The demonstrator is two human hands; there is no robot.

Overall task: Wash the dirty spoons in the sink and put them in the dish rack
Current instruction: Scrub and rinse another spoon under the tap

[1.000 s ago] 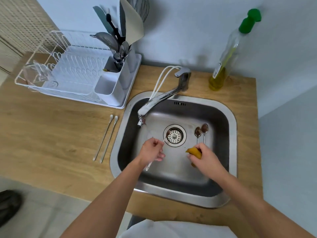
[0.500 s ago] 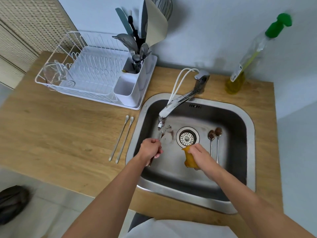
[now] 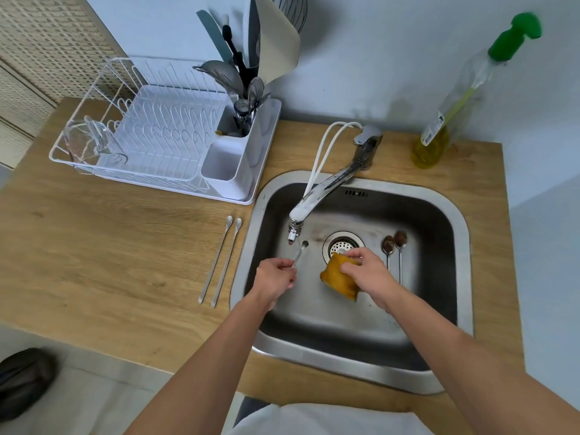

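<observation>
My left hand (image 3: 276,279) grips the handle of a small metal spoon (image 3: 301,250) over the steel sink (image 3: 361,365), its bowl just below the faucet spout (image 3: 293,235). My right hand (image 3: 367,273) holds a yellow sponge (image 3: 337,279) beside the drain (image 3: 342,246). Two dirty spoons (image 3: 394,246) with brown residue lie on the sink floor at the right. Two clean-looking spoons (image 3: 221,260) lie side by side on the wooden counter left of the sink. The white dish rack (image 3: 150,142) stands at the back left.
The rack's cutlery holder (image 3: 238,152) holds several utensils, and a clear glass (image 3: 91,142) lies in the rack's left end. A soap bottle (image 3: 452,111) with a green pump stands at the back right by the wall. A dark shoe (image 3: 25,381) is on the floor lower left.
My left hand has raised the spoon's bowl under the faucet spout. My right hand has turned the sponge and brought it closer to the drain. The camera view shifted left.
</observation>
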